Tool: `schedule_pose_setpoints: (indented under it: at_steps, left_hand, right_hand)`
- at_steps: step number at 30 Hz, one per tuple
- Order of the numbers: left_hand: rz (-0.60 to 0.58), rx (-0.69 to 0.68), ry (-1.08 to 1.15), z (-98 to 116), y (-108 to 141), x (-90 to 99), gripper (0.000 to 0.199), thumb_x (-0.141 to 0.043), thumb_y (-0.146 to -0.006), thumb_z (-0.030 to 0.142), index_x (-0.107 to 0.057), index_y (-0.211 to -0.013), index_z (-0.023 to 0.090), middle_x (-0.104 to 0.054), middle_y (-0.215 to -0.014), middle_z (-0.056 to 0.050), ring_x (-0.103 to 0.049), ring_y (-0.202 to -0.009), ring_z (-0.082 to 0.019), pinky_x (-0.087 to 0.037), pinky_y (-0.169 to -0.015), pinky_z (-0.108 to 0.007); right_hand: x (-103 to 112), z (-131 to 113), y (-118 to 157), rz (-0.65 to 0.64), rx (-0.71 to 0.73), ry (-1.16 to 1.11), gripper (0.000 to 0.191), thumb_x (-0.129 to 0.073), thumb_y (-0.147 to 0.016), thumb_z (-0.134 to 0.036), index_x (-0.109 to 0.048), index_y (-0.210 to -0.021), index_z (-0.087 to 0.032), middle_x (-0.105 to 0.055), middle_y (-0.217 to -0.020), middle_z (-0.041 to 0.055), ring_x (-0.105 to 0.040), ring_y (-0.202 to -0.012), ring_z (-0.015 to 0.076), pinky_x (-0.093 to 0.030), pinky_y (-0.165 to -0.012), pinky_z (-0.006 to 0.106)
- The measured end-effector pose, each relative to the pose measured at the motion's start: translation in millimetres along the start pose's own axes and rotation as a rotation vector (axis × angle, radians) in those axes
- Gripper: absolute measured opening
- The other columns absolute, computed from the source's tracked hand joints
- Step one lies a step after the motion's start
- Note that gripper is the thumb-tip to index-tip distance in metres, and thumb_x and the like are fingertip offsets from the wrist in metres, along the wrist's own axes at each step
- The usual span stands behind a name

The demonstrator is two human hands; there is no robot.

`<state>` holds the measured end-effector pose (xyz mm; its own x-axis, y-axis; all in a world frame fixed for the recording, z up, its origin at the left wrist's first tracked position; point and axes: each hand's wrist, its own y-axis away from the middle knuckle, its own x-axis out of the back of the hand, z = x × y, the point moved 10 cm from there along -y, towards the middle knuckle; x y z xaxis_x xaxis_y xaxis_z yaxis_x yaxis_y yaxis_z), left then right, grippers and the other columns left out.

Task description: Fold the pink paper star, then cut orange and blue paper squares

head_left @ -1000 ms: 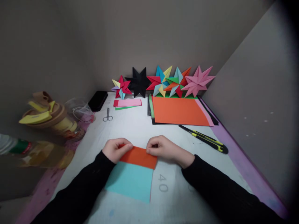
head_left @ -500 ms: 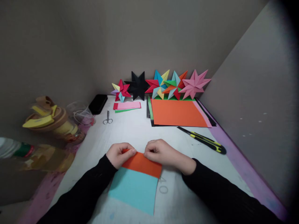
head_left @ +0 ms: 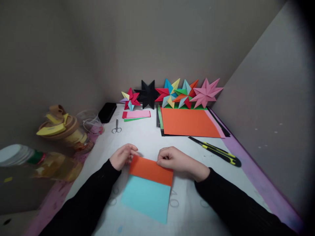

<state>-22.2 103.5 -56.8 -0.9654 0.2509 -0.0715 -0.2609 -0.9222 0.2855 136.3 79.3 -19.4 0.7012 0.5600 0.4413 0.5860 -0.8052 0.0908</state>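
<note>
A sheet of paper (head_left: 147,196) lies in front of me, light blue below with an orange band (head_left: 151,170) across its top. Whether the band is a fold or a second piece, I cannot tell. My right hand (head_left: 174,160) is closed in a pinch on the top edge of the orange band, towards its right end. At the top left corner is my left hand (head_left: 123,156), its fingers loosely apart and partly behind the paper edge. It does not grip the paper.
Folded paper stars (head_left: 147,94) lean against the back wall. Before them lie orange paper sheets (head_left: 189,123), pink strips (head_left: 137,114), small scissors (head_left: 116,127) and a black phone-like object (head_left: 107,112). A utility knife (head_left: 216,151) lies right; a jar (head_left: 59,165) and cup (head_left: 90,122) stand left.
My left hand has let go of the orange band's top left corner and opened slightly away from it. My right hand keeps its pinch. The whole view has shifted slightly.
</note>
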Motion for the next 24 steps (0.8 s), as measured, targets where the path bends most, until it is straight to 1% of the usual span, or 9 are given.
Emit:
schedule_pose_setpoints:
  at_steps: [3,5,9,12,16,18,20,21,24]
  left_hand:
    - [-0.075,-0.018,-0.161,-3,2,-14.0,0.049,-0.072,-0.059,0.059,-0.065,-0.07,0.012,-0.064,-0.061,-0.002,-0.053,-0.056,-0.012,-0.04,-0.054,-0.022]
    - [-0.077,-0.02,-0.22,-5,3,-17.2,0.04,-0.073,-0.061,0.052,-0.065,-0.066,0.013,-0.062,-0.057,-0.001,-0.052,-0.054,-0.012,-0.04,-0.055,-0.023]
    - [-0.05,-0.002,-0.28,-6,6,-20.5,0.032,-0.07,-0.064,0.045,-0.065,-0.061,0.014,-0.059,-0.052,0.001,-0.049,-0.05,-0.012,-0.038,-0.051,-0.023]
    - [-0.012,-0.067,-0.371,1,11,-27.2,0.027,-0.069,-0.066,0.041,-0.066,-0.059,0.015,-0.056,-0.049,0.002,-0.046,-0.049,-0.011,-0.036,-0.05,-0.023]
    - [-0.041,-0.144,-0.456,8,20,-46.7,0.026,-0.064,-0.07,0.037,-0.065,-0.058,0.015,-0.052,-0.047,0.003,-0.042,-0.047,-0.01,-0.033,-0.048,-0.022]
    - [-0.043,-0.178,-0.474,13,24,-50.5,0.026,-0.063,-0.072,0.037,-0.065,-0.059,0.015,-0.055,-0.05,0.002,-0.045,-0.049,-0.01,-0.035,-0.05,-0.022]
    - [-0.016,-0.212,-0.481,21,25,-45.0,0.025,-0.063,-0.073,0.036,-0.066,-0.061,0.015,-0.06,-0.054,0.001,-0.05,-0.054,-0.012,-0.038,-0.054,-0.022]
    - [0.019,-0.229,-0.475,25,24,-37.4,0.024,-0.064,-0.072,0.036,-0.066,-0.061,0.015,-0.062,-0.056,0.0,-0.052,-0.056,-0.013,-0.04,-0.055,-0.023]
    - [0.176,-0.247,-0.423,38,18,-0.6,0.023,-0.067,-0.069,0.037,-0.066,-0.06,0.016,-0.063,-0.055,0.0,-0.053,-0.055,-0.013,-0.039,-0.055,-0.023]
  right_hand:
    - [-1,-2,0,-0.017,0.02,0.011,0.013,-0.053,-0.075,-0.016,-0.06,-0.064,-0.016,-0.055,-0.065,-0.0012,-0.048,-0.06,0.01,-0.036,-0.055,0.02]
    - [0,-3,0,-0.013,0.026,0.01,0.013,-0.053,-0.076,-0.017,-0.061,-0.065,-0.016,-0.056,-0.066,-0.001,-0.049,-0.061,0.0103,-0.037,-0.055,0.02]
    - [1,-5,0,0.001,0.009,0.0,0.013,-0.054,-0.076,-0.018,-0.063,-0.067,-0.016,-0.059,-0.066,-0.0004,-0.051,-0.061,0.0107,-0.038,-0.056,0.021]
    - [-4,-9,-1,0.019,-0.002,0.01,0.012,-0.054,-0.074,-0.015,-0.065,-0.069,-0.017,-0.061,-0.068,-0.0005,-0.052,-0.061,0.0106,-0.039,-0.056,0.02]
    - [-14,-23,-2,0.053,0.041,0.048,0.013,-0.053,-0.075,-0.014,-0.065,-0.069,-0.017,-0.059,-0.068,-0.0008,-0.052,-0.062,0.0103,-0.038,-0.057,0.021]
    - [-16,-27,-2,0.072,0.062,0.043,0.014,-0.052,-0.077,-0.014,-0.064,-0.069,-0.017,-0.058,-0.069,-0.0009,-0.052,-0.063,0.0105,-0.038,-0.058,0.021]
    - [-15,-29,-1,0.074,0.071,0.018,0.014,-0.051,-0.077,-0.014,-0.063,-0.069,-0.017,-0.059,-0.07,-0.0009,-0.053,-0.064,0.0105,-0.039,-0.059,0.021]
    - [-13,-27,0,0.075,0.07,0.0,0.014,-0.051,-0.076,-0.013,-0.063,-0.069,-0.017,-0.059,-0.071,-0.0008,-0.053,-0.065,0.0105,-0.039,-0.059,0.021]
    - [6,-10,0,0.123,0.01,-0.105,0.011,-0.053,-0.074,-0.015,-0.062,-0.067,-0.017,-0.06,-0.071,-0.0002,-0.052,-0.065,0.0112,-0.038,-0.059,0.022]
